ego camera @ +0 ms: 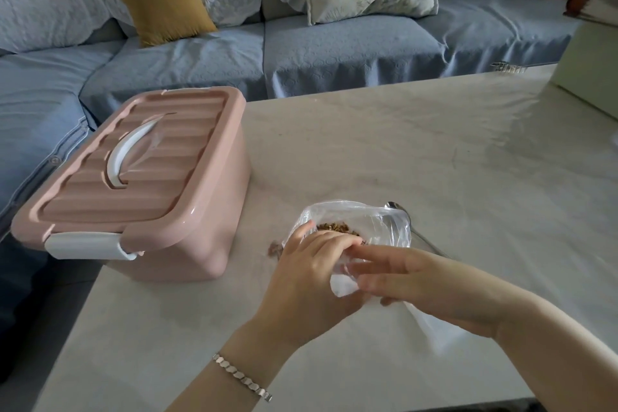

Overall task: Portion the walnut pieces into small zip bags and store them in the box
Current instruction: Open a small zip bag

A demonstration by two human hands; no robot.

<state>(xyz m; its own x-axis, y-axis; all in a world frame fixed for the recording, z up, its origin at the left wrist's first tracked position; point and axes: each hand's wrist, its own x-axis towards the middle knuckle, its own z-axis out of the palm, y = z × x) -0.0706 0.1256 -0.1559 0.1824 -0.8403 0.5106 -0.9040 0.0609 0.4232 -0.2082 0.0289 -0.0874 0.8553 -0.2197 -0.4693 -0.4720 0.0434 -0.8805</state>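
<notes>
A clear plastic bag (384, 222) with brown walnut pieces (337, 228) inside sits near the table's front middle. My left hand (309, 281) grips the bag's near left side, fingers curled over the plastic. My right hand (421, 281) reaches in from the right and pinches a small clear zip bag (342, 284) against the left hand; more clear plastic (438, 331) hangs below the right wrist. A metal spoon (398, 207) lies behind the bag, mostly hidden. The pink storage box (204, 227) stands at the left with its lid (133, 160) shut and white latch down.
The pale marble table (434, 144) extends far and right. A few brown crumbs (275, 248) lie left of the bag. A pale box corner (588, 77) stands at the far right. A blue sofa (334, 50) with cushions runs behind the table.
</notes>
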